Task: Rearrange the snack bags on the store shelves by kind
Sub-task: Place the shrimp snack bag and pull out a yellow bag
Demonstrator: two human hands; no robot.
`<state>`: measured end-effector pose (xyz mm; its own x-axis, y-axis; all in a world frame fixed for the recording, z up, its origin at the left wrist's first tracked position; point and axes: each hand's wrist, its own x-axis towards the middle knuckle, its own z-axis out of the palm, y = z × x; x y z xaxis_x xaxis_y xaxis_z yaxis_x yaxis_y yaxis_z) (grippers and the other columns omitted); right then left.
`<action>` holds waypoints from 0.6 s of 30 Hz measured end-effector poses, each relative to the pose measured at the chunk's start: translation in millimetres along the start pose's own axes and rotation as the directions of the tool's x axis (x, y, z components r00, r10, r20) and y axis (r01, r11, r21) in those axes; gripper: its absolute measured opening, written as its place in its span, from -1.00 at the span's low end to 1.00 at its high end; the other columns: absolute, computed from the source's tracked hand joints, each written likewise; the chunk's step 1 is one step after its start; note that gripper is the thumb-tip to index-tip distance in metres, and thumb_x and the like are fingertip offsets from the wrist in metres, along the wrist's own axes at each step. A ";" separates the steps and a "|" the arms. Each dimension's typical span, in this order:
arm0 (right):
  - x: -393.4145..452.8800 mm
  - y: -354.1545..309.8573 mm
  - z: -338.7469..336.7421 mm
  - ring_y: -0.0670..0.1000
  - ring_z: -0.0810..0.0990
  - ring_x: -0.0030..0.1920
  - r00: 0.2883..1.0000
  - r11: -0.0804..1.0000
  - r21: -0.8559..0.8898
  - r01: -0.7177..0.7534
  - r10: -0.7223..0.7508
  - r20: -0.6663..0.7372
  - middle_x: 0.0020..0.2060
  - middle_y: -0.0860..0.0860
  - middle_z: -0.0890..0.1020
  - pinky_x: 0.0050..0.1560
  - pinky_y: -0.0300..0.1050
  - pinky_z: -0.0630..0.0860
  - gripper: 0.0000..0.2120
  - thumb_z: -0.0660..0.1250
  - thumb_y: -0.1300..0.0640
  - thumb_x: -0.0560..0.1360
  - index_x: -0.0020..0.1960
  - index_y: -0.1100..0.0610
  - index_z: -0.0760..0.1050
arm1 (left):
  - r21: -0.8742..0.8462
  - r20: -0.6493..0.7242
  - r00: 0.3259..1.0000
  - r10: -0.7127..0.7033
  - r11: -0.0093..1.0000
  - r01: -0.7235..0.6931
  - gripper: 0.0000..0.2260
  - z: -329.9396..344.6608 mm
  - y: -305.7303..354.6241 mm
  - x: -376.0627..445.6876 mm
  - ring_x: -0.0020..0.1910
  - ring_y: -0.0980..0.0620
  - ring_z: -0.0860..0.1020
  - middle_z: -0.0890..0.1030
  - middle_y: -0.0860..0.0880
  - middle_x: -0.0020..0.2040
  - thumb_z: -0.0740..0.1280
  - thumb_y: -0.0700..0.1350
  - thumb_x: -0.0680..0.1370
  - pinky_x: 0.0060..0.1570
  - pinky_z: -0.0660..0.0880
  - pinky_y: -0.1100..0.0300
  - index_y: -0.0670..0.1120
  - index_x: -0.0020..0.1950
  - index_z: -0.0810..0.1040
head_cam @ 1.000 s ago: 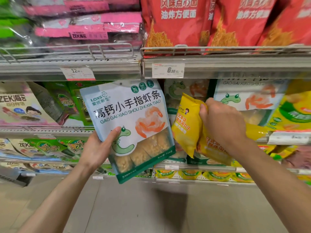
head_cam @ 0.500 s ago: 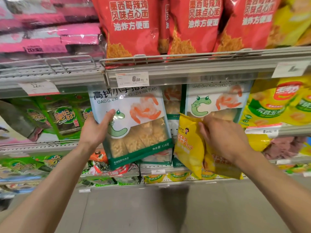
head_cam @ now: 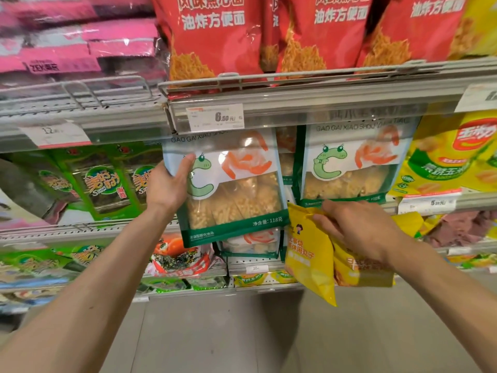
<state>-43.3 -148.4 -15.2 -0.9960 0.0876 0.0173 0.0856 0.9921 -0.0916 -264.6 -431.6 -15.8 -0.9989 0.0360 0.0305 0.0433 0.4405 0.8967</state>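
Note:
My left hand [head_cam: 168, 187] grips the left edge of a white-and-green shrimp-stick bag [head_cam: 236, 192], whose top is tucked under the upper shelf's rail. It stands in the middle shelf row beside a matching shrimp-stick bag [head_cam: 352, 162] to its right. My right hand [head_cam: 357, 227] holds two yellow snack bags [head_cam: 312, 257] below and in front of that second bag, hanging over the lower shelf's edge.
Red noodle-snack bags [head_cam: 215, 36] fill the top shelf, pink packs [head_cam: 80, 47] to their left. Green seaweed packs [head_cam: 105, 181] sit left of my left hand, yellow corn-snack bags [head_cam: 446, 157] at right. A price tag [head_cam: 215, 117] hangs on the shelf rail. Grey floor lies below.
The left hand has pushed the shrimp-stick bag up and back into the middle shelf row. The right hand with the yellow bags has dropped lower and to the right.

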 end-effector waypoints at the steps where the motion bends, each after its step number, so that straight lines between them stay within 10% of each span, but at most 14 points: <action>1: 0.0 0.6 1.6 0.11 0.63 -0.14 1.000 1.000 0.000 0.006 -0.006 0.008 -0.25 -0.07 0.55 -0.22 0.00 0.47 -0.68 0.01 -0.24 0.66 -0.13 -0.06 0.27 | -0.013 -0.002 1.000 -0.002 1.000 0.002 -0.47 1.4 -0.1 1.8 0.02 -0.09 0.70 0.72 -0.03 0.09 0.35 0.39 0.48 0.08 0.66 -0.16 -0.01 0.19 0.61; 8: -5.6 6.9 13.6 0.08 0.63 -0.11 0.999 0.999 -0.025 0.041 -0.041 0.027 -0.15 -0.05 0.64 -0.18 -0.01 0.49 -0.65 -0.02 -0.26 0.66 -0.09 -0.05 0.34 | -0.109 -0.068 0.998 -0.010 0.994 0.002 -0.68 18.8 3.3 10.0 0.10 -0.06 0.67 0.70 0.00 0.09 0.36 0.23 0.60 0.21 0.61 -0.07 0.02 0.16 0.59; 18: -8.2 6.2 10.2 0.05 0.65 -0.03 0.997 0.996 -0.048 0.069 -0.067 0.042 -0.04 -0.06 0.67 -0.11 -0.03 0.50 -0.71 -0.05 -0.26 0.67 -0.06 -0.10 0.27 | 0.006 -0.156 0.987 0.048 0.999 -0.048 -0.47 52.4 5.4 -2.2 0.07 -0.15 0.61 0.68 -0.11 0.10 0.32 0.30 0.59 0.14 0.55 -0.05 -0.16 0.21 0.59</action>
<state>-34.9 -143.8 -26.1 -0.9997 0.0172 -0.0185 0.0179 0.9990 -0.0420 -261.2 -382.3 -34.2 -0.9864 -0.0830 0.1418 0.0908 0.4436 0.8916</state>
